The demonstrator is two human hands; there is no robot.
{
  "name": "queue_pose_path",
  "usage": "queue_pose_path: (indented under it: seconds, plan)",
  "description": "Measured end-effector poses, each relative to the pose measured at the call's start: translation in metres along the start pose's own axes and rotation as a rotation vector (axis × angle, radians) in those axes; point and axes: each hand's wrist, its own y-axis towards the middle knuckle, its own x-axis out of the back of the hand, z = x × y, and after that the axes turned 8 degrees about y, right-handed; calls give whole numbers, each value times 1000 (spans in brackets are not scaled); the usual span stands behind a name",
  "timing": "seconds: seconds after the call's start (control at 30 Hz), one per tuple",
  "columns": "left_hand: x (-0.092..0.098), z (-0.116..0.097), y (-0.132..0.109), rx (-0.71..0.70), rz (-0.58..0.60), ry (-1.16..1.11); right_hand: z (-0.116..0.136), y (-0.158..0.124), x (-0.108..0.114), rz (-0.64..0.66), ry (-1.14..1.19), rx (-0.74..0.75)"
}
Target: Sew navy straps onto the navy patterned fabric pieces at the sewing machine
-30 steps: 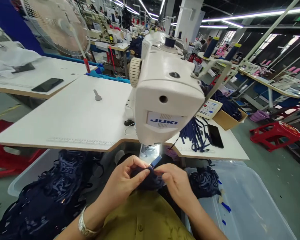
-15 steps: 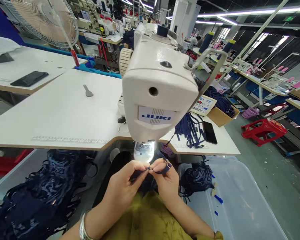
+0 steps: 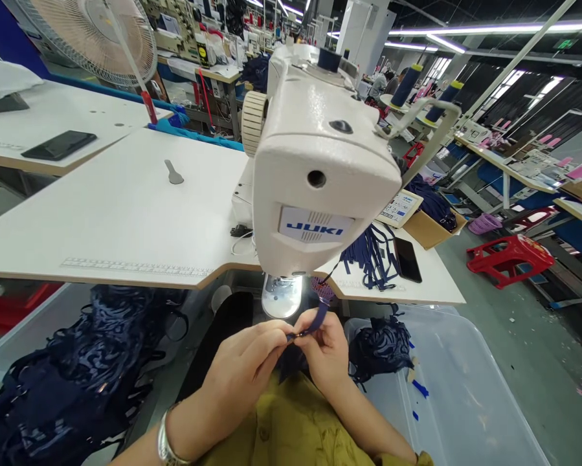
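Observation:
Both hands meet just below the lit needle plate of a white sewing machine (image 3: pixel 314 175). Between them is a narrow navy strap (image 3: pixel 316 320), with a small shiny ring or slider at the pinch point. My left hand (image 3: pixel 245 362) is closed, thumb and fingertips pinching one end of the strap. My right hand (image 3: pixel 324 353) is closed on the other side, the strap looping up over its fingers. Dark fabric (image 3: pixel 291 362) hangs under the hands, mostly hidden by them.
Navy garments (image 3: pixel 77 369) fill a bin at left; a clear bin (image 3: pixel 470 388) with a smaller navy pile (image 3: pixel 380 346) stands at right. On the table (image 3: pixel 125 220) lie a metal piece (image 3: pixel 173 173), cut straps (image 3: pixel 371 255) and a phone (image 3: pixel 407 259). A red stool (image 3: pixel 509 255) stands beyond.
My left fingers have shifted over the strap, and the strap's loop at my right hand now stands up higher. The view has turned slightly, moving the machine rightward in the picture.

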Motion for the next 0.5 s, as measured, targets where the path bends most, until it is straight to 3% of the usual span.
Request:
queue_pose_path:
  seconds: [0.2,0.4,0.5]
  plan:
    - [1,-2,1,91,28,34,6,3,2,9,29,-79]
    - [-2,-2,-1,453,204,-34,20,16,3,148,-181,-137]
    - [-3,5,-2,525,233,4,20,24,2,170,-353,-121]
